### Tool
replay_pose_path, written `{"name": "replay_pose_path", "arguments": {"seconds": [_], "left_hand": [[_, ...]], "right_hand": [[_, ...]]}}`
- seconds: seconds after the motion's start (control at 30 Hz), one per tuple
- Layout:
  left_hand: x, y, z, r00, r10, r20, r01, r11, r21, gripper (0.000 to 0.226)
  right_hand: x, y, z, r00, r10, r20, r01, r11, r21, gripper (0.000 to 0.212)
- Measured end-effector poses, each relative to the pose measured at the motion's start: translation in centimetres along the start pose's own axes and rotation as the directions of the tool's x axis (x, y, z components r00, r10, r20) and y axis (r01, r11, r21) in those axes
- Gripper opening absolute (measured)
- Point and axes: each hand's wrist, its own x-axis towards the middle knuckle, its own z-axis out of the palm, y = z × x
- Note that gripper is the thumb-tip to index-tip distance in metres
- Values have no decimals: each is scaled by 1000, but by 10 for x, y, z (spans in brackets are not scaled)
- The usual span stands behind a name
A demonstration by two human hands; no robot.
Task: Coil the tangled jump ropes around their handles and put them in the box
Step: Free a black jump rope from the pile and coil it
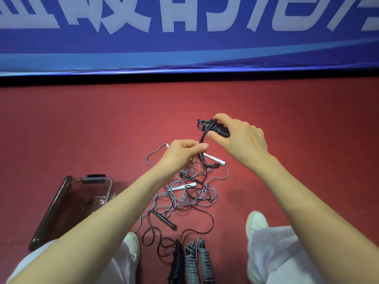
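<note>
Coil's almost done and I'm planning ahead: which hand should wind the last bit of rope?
Left, probably: the left hand pinches the loose tail, while the right hand grips the coil.

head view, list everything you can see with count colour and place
half-coiled rope: 1, black, held up above the pile between both hands
tangled ropes: count unclear, grey and black with white and black handles, piled on the floor at centre
coiled ropes: 3, one black and two grey, side by side on the floor between the feet
box: 1, clear dark plastic, on the floor at left
floor: 1, red
banner: 1, blue with white characters, across the top
shoes: 2, white, on either side of the coiled ropes
left hand: 1, pinches the rope's loose part
right hand: 1, grips the wound handles
</note>
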Motion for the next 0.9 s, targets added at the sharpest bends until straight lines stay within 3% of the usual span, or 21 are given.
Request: {"name": "replay_pose_path", "arguments": {"seconds": [0.13, 0.23, 0.43, 0.57, 0.67, 0.77, 0.9], "left_hand": [[0, 1, -1, 992, -107, 60, 116, 976, -184, 12], [-1, 1, 1, 991, -132, 29, 134, 947, -292, 8], [-1, -2, 3, 1000, -16, 8, 18, 969, -246, 7], [-2, 0, -1, 995, 94, 46, -85, 983, -163, 12], [-2, 2, -1, 981, 190, -38, -193, 975, -107, 15], [-4, 1, 3, 958, 268, -105, -276, 958, -75, 22], [-4, 3, 3, 968, 252, -8, -243, 923, -299, 35]], "right_hand": [[3, 5, -6, 994, 112, 7, -112, 983, 147, 36], [1, 5, -6, 987, 153, 41, -158, 947, 278, 35], [-2, -1, -6, 990, 66, 128, -126, 832, 541, 28], [-4, 4, -11, 979, -47, 199, -119, 660, 742, 15], [-5, 2, -10, 968, -36, 250, -194, 524, 829, 13], [-6, -7, -2, 962, 30, 272, -258, 438, 862, 24], [-7, -17, 1, 968, 87, 235, -250, 416, 874, 35]]}}
